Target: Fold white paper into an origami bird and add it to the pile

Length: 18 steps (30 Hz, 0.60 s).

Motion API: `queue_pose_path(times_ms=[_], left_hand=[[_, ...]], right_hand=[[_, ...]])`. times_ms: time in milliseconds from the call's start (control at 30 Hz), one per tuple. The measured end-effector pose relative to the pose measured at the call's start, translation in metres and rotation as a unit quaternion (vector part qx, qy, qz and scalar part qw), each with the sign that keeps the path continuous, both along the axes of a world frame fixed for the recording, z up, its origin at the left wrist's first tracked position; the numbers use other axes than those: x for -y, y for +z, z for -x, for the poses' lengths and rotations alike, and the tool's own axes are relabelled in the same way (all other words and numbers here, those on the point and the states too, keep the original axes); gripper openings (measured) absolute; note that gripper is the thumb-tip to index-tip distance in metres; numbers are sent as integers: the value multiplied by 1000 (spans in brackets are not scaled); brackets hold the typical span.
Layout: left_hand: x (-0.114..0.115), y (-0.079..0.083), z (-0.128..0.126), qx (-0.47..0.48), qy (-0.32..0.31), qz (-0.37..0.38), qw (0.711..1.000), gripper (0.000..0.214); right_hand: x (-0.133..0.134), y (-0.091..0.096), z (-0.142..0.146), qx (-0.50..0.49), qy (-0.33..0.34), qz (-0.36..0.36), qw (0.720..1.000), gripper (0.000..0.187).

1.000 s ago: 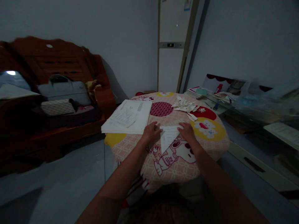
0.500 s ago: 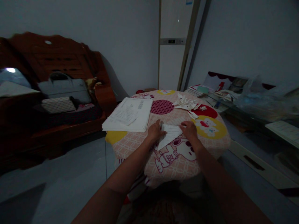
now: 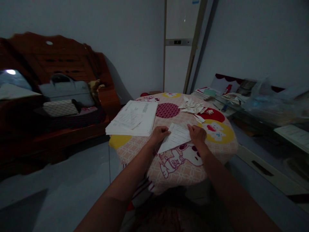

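Observation:
A folded sheet of printed paper point(image 3: 175, 137) is held between my two hands just above the table's patterned cloth point(image 3: 135, 149). My left hand point(image 3: 159, 133) pinches its left edge between thumb and fingers. At the right edge, my right hand point(image 3: 197, 133) has its fingers curled and closed on the paper. To the left lies a stack of white printed sheets point(image 3: 147, 119), with a smaller creased sheet point(image 3: 129, 120) on top. Beyond my right hand sits a pile of folded white paper pieces point(image 3: 191, 105), one piece point(image 3: 199, 118) lying nearer.
A glass-topped stand point(image 3: 256, 117) on the right bears papers and a clear plastic bag point(image 3: 267, 100). Left is a carved wooden bench point(image 3: 65, 54) with a grey bag point(image 3: 70, 90) and a quilted pouch point(image 3: 60, 108). A tall white air conditioner point(image 3: 177, 64) stands behind the table.
The paper has been lifted and turned, its upper edge now slanting down to the right. Both hands have shifted their hold on its edges. The stack and the pile stay put.

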State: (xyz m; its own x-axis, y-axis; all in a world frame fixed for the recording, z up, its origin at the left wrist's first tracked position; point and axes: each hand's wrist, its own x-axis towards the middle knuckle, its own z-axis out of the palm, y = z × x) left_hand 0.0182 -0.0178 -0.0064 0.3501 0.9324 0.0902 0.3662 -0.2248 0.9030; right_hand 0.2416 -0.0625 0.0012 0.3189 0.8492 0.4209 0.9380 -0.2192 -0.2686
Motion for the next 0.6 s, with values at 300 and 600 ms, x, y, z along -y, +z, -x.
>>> queue_pose_path(times_ms=[300,600], left_hand=[[6,7,2,-57,29,-55,996,9],[14,7,-11,-250,40,-123,960,38]], right_hand=[[0,-1,-1,12,4,16,1000,39],[-1,-7,1,78,25,92,992,30]])
